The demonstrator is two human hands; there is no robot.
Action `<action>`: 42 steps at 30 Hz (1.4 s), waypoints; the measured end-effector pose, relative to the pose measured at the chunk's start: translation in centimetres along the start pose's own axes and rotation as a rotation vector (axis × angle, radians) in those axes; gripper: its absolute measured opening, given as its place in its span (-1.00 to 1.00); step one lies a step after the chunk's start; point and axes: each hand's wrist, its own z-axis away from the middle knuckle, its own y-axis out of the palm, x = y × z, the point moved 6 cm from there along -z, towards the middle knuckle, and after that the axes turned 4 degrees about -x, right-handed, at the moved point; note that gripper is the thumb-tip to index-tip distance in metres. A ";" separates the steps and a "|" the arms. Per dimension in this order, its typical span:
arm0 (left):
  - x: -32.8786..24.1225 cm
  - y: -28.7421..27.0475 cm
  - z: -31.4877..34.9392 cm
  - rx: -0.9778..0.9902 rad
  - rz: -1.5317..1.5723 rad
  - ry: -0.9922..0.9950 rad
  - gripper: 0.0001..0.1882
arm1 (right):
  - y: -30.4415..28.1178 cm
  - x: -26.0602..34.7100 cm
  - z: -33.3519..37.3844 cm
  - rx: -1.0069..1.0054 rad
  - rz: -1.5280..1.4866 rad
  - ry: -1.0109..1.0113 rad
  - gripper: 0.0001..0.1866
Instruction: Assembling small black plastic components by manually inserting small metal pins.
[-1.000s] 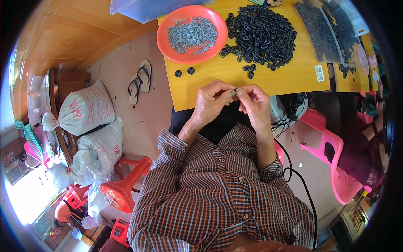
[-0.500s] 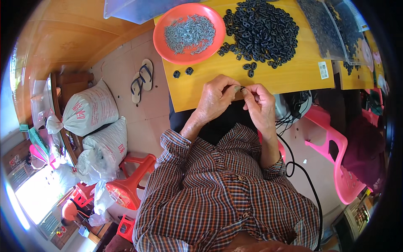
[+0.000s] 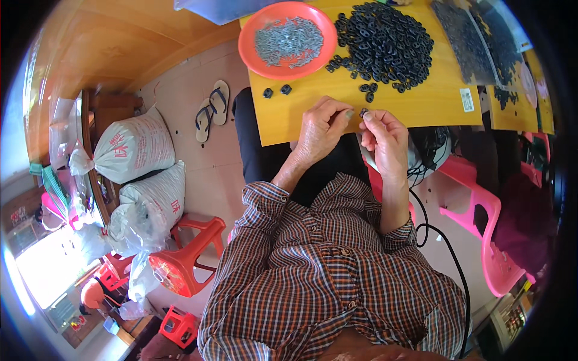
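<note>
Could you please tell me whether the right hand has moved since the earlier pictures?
Yes: the right hand has shifted slightly right, toward the white label on the table.

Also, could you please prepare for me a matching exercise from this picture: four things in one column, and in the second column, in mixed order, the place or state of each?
Column 1
1. Orange-red plate
2. Flip-flops
3. Right hand
4. Large heap of black parts

Column 2
A. Pinching a small black part at the fingertips
B. On the yellow table, to the right of the plate
C. Holding many small grey metal pieces
D. On the tiled floor, to the left of the table

Right pairs: 1-C, 2-D, 3-A, 4-B
</note>
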 end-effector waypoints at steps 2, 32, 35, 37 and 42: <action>0.2 -0.2 0.7 0.012 0.085 -0.057 -0.89 | 0.5 -0.3 0.4 0.037 0.049 -0.024 -0.84; -1.0 -5.7 0.4 -0.200 -0.125 0.117 -0.90 | 4.3 0.6 1.0 0.071 0.423 -0.170 -0.84; -2.7 -9.1 -0.7 -0.421 -0.501 0.380 -0.85 | 4.6 0.6 0.4 0.072 0.416 -0.162 -0.83; -3.2 -9.9 -1.8 -0.355 -0.696 0.340 -0.79 | 4.5 0.3 -0.1 0.087 0.404 -0.167 -0.82; -2.8 -10.5 -4.3 -0.232 -0.859 0.378 -0.62 | 4.4 0.2 -0.6 0.088 0.412 -0.163 -0.81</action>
